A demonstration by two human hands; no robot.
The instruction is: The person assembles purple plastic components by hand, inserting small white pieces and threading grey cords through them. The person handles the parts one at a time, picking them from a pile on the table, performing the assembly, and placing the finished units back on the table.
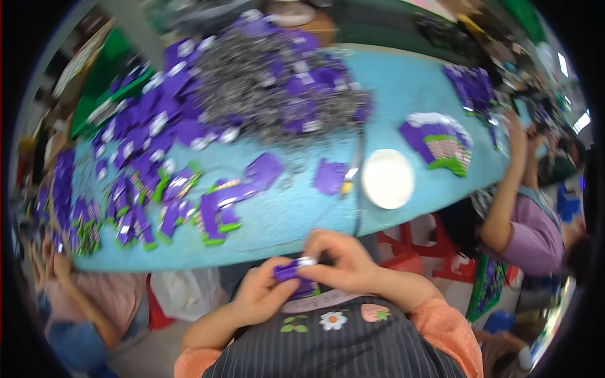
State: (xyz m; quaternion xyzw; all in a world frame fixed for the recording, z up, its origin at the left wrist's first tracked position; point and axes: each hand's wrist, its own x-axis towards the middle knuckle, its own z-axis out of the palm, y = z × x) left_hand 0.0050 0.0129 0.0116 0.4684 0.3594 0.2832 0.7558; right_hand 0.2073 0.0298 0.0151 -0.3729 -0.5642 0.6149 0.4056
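Close in front of my apron, both hands are closed on a small purple packet point(287, 271). My left hand point(263, 291) pinches its left side between thumb and fingers. The fingers of my right hand point(343, 263) grip its white end point(307, 261). Part of the packet is hidden by my fingers, and a bit of green shows below it. On the table beyond my hands lie a flat purple piece point(329, 177) and a round white tub or lid point(388, 179). A thin tool with a yellow part point(347, 183) rests between those two.
Across the blue table point(302, 220), a blurred heap of small grey pieces point(246, 82) lies among purple packets point(167, 104). Purple and green packets point(214, 217) spread at left; a fanned stack point(439, 143) lies right. Co-workers' arms point(504, 195) reach in from both sides. Red stools point(441, 252) stand below.
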